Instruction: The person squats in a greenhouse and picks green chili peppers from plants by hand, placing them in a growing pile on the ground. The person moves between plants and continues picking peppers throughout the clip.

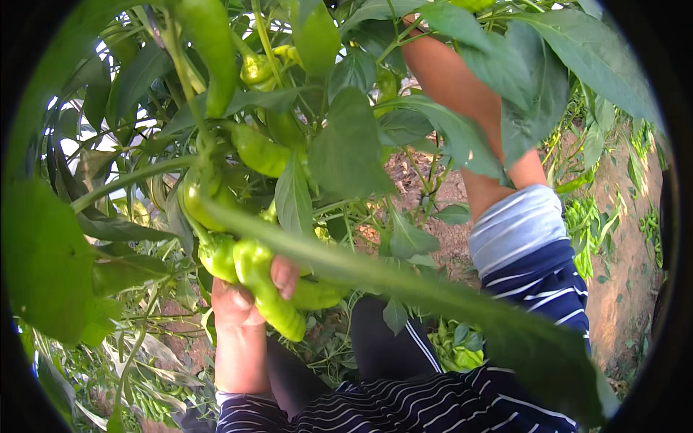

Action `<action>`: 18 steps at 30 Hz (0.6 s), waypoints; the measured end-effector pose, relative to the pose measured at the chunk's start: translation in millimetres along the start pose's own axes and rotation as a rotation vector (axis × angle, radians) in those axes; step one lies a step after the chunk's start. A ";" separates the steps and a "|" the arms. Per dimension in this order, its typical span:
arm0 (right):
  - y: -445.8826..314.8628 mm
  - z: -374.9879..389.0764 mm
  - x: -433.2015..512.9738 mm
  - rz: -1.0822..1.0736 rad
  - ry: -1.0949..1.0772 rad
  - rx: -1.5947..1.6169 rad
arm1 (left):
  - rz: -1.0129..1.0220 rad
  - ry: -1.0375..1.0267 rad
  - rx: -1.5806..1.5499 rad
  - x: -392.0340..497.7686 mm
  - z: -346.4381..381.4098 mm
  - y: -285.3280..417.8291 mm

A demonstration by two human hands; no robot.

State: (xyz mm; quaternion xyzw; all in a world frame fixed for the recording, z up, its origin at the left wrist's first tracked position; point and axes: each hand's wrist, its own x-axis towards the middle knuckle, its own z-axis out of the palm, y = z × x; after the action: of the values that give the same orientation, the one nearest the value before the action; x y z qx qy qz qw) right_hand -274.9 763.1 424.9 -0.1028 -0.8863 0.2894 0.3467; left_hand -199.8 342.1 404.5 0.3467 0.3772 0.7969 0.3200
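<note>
My left hand [238, 303] is closed around light-green peppers at lower left of centre. Its thumb and fingertips wrap a long, wrinkled green pepper [268, 287], and a second green pepper [217, 257] touches it on the left. Another pepper [319, 294] juts out to the right behind the fingers. Just above the grip hangs a glossy pepper [208, 203] among the stems. My right forearm reaches up through the foliage at upper right; the right hand itself is hidden by leaves at the top edge. More peppers, such as a curved one [262, 151], hang on the plant.
A blurred leaf [530, 346] and its stalk cross close before the camera. Picked green peppers [587, 233] lie on the bare soil [612, 314] at right. Further peppers [460, 349] sit in a heap beside my knee. Broad leaves [352, 146] fill the upper middle.
</note>
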 end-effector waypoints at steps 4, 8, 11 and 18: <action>-1.2 -23.1 -72.3 0.097 -0.062 0.107 | -0.054 0.009 0.028 3.4 -8.0 1.9; -14.8 -35.8 -113.8 0.151 0.005 0.228 | -0.075 -0.077 -0.012 9.6 -11.8 2.3; -40.0 -50.8 -127.8 0.145 0.097 0.332 | -0.079 -0.120 -0.034 13.7 -12.2 4.2; -146.8 -53.8 -199.9 0.063 0.285 0.662 | -0.092 -0.267 0.006 10.8 5.9 -2.9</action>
State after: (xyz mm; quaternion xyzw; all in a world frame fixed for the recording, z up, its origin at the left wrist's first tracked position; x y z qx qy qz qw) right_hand -88.3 591.2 431.6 -0.0515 -0.6836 0.5541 0.4722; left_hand -200.4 354.2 408.3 0.4328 0.3494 0.7271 0.4024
